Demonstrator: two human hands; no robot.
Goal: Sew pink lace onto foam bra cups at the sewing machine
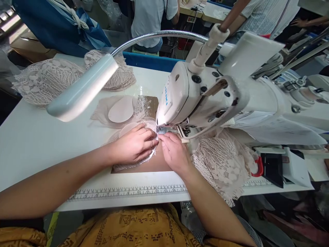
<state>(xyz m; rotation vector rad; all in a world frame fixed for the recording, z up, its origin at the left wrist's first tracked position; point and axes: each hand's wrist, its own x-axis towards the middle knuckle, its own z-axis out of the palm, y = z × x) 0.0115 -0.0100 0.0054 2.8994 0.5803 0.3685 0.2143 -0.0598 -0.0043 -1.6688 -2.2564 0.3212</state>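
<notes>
My left hand (136, 143) lies on a pale lace piece (151, 122), its fingers laid over the curved edge. Close to the presser foot (161, 130) of a white sewing machine (177, 92), my right hand (176, 151) pinches the lace piece's edge between thumb and forefinger. The exact grip is partly hidden by the fingers. Under both hands is a brown sheet (144, 167) on the white table. Behind the left hand lies a smooth pale oval cup (121, 109) on sheer fabric.
Lace bundles (48, 80) lie at the back left, and another lace pile (221, 157) hangs over the front edge at right. A lamp (82, 89) reaches over the table. A ruler strip (123, 193) runs along the front. Red-handled scissors (259, 167) lie at right. People sit beyond.
</notes>
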